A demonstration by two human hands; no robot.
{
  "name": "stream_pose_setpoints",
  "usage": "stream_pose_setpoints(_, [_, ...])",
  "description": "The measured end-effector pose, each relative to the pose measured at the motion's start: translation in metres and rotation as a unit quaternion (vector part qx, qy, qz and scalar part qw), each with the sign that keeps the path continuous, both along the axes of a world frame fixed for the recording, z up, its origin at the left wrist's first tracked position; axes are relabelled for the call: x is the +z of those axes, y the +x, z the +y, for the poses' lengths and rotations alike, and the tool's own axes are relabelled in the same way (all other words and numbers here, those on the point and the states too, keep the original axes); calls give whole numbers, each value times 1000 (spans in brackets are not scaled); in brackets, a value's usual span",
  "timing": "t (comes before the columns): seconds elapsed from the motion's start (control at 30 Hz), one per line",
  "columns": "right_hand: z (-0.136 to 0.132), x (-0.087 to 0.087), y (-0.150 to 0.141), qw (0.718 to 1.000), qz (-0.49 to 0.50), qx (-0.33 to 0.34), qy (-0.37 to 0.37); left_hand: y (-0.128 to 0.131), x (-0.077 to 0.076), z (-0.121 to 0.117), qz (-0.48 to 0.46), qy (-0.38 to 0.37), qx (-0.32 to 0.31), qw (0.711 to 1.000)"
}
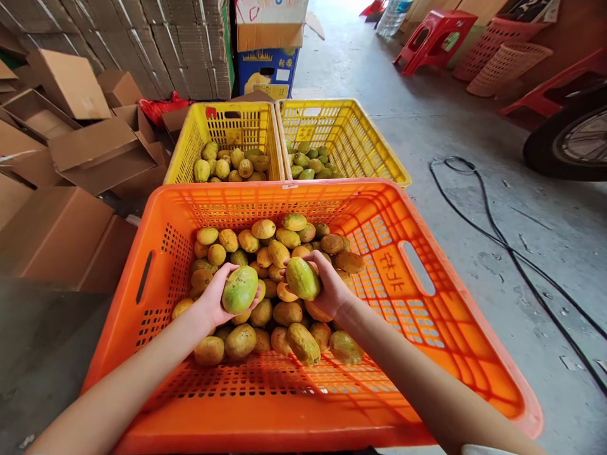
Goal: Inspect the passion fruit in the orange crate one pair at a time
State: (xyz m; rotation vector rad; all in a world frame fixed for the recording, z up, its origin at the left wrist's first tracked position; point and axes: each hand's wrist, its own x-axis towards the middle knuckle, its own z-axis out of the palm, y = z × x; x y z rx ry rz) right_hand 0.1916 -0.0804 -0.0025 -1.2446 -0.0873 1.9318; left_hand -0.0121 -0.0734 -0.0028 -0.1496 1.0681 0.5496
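A big orange crate (417, 328) right in front of me holds a pile of yellow-green mangoes (279, 253). My left hand (215, 297) cups a green mango with a pink blush (240, 289) just above the pile. Beside it, my right hand (332, 287) grips a second green-yellow mango (302, 278) from behind. Both hands hover over the middle of the crate, close together.
Behind the orange crate stand two yellow crates, the left one (227, 126) with yellowish mangoes, the right one (351, 129) with greener ones. Cardboard boxes (71, 151) pile up at left. A black cable (502, 246) runs across the concrete floor; red stools (434, 38) and baskets stand at the far right.
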Motion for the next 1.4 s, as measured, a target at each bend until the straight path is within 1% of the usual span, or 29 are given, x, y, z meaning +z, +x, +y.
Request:
stream_pose_setpoints(0.1, [-1,-4,-2,999,-29,10,25,1,0,-1,21,27,-4,999])
stream_pose_setpoints(0.2, [-2,-7,-3,996,-58,12,63,4,1,-2,60,57,-5,997])
stream_pose_setpoints(0.27, [-3,-9,-3,994,-73,12,86,5,3,-3,70,70,-4,995])
stream_pose_setpoints(0.33, [-4,-8,-2,992,-85,9,91,6,3,-4,79,84,4,993])
stream_pose_setpoints(0.43, [-3,-7,-2,994,-80,-3,79,7,3,-4,108,92,21,990])
stream_pose_setpoints(0.5, [-2,-6,-3,995,-73,-7,66,7,2,-3,118,77,24,990])
stream_pose_setpoints(0.6, [-1,-3,-3,997,-66,-6,46,7,0,-2,89,47,26,995])
stream_pose_setpoints(0.7, [0,2,-2,998,-50,-4,27,6,-2,-2,43,41,32,998])
stream_pose_setpoints(0.83, [0,6,-3,1000,-27,-4,-7,5,1,-2,27,32,37,998])
stream_pose_setpoints(0.97, [-1,4,-3,1000,-9,1,-29,4,6,-1,18,19,37,999])
stream_pose_setpoints(1.1, [-1,1,-2,999,11,21,-45,4,6,-1,18,20,29,999])
stream_pose_setpoints(1.23, [-2,0,-1,998,33,37,-47,3,5,0,37,18,25,999])
stream_pose_setpoints(1.4, [-4,-5,-3,999,2,40,-18,4,5,0,69,39,1,997])
